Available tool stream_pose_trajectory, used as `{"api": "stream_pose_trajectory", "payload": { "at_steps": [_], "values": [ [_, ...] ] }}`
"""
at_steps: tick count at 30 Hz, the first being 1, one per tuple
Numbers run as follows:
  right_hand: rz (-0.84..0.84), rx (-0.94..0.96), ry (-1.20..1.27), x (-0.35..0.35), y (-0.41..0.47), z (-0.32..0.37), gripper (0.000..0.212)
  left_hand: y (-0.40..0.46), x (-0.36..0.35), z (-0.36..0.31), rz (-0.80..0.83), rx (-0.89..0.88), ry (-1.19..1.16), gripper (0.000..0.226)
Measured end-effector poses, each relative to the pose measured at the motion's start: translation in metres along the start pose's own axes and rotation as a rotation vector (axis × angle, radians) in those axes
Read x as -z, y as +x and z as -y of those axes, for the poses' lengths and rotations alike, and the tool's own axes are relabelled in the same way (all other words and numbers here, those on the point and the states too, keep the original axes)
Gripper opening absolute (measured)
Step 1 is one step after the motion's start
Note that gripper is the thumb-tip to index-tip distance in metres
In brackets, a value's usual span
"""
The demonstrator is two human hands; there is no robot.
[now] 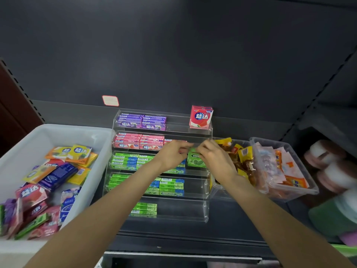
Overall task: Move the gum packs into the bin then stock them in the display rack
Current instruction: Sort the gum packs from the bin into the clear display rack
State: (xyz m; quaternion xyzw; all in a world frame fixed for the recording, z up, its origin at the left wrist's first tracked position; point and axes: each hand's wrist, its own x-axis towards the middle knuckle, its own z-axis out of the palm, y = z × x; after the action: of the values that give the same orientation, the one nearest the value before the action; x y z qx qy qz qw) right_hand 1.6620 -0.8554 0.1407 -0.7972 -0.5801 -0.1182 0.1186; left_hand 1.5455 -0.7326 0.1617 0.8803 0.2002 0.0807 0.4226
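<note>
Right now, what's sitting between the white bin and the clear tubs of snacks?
In the head view, the clear tiered display rack stands between the white bin and the snack tubs.

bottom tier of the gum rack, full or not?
Not full. The bottom tier of the clear rack holds only a short stack of green packs at its left; the rest of that tier shows bare acrylic.

I see my left hand (172, 153) and right hand (214, 157) meeting at the clear rack (209, 130), fingers (201, 149) pinching a green pack (195, 161); bin (58, 132) far left of them.
</note>
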Motion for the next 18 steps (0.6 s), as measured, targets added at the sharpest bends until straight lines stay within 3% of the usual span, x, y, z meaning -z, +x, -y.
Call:
{"api": "stream_pose_trajectory", "payload": {
  "at_steps": [9, 13, 18],
  "values": [
    [-0.005, -0.158, 0.148, 0.011, 0.004, 0.016, 0.034, -0.009, 0.006, -0.001, -0.098, -0.07, 0.031, 0.036],
    [-0.041, -0.19, 0.38, 0.018, 0.022, 0.049, 0.026, -0.036, 0.036, 0.01, -0.261, -0.098, 0.133, 0.031],
    [0.033, -0.073, 0.604, 0.01, 0.058, 0.13, 0.019, -0.09, 0.093, 0.06, -0.473, 0.007, 0.197, 0.021]
  ]
}}
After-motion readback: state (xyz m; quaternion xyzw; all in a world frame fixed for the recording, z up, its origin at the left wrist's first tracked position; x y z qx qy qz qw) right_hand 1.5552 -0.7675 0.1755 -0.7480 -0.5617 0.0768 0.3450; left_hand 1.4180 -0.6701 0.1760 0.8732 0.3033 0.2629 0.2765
